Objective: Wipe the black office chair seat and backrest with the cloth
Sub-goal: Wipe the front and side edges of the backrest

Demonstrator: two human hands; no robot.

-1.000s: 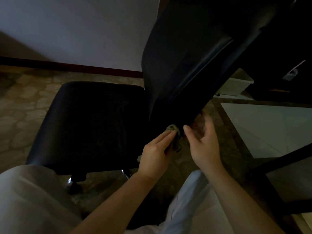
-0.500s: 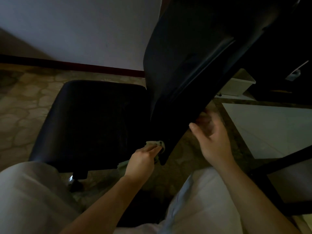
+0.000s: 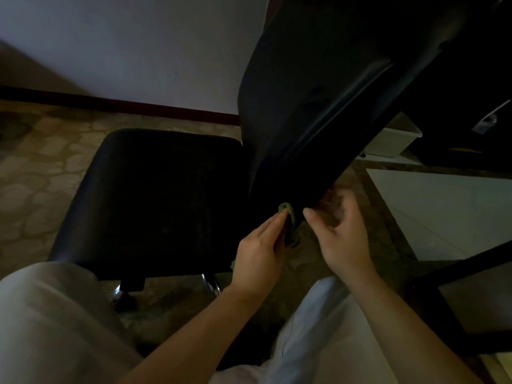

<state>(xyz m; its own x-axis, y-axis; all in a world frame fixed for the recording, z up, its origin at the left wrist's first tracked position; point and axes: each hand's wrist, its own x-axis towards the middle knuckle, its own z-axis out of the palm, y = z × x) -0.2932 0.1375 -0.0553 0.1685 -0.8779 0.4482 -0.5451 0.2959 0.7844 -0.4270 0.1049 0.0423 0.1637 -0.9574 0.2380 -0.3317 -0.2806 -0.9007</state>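
Note:
The black office chair seat (image 3: 155, 200) lies low at centre left, and its black backrest (image 3: 318, 87) rises at a slant to the upper right. My left hand (image 3: 260, 253) holds a small greenish cloth (image 3: 288, 210) against the bottom edge of the backrest, its fingers stretched along the cloth. Just right of it, my right hand (image 3: 340, 231) grips the backrest's lower rim from underneath, thumb pointing left. Most of the cloth is hidden behind my left hand.
A pale patterned floor (image 3: 36, 173) surrounds the chair, with a white wall (image 3: 124, 51) and dark skirting behind. A white bin (image 3: 393, 139) stands beyond the backrest. Dark furniture legs (image 3: 454, 273) cross at the right. My light trouser legs (image 3: 55, 322) fill the bottom.
My left hand with the cloth moved from the backrest's lower left corner rightward and up along the bottom edge, closer to my right hand, which stayed on the rim.

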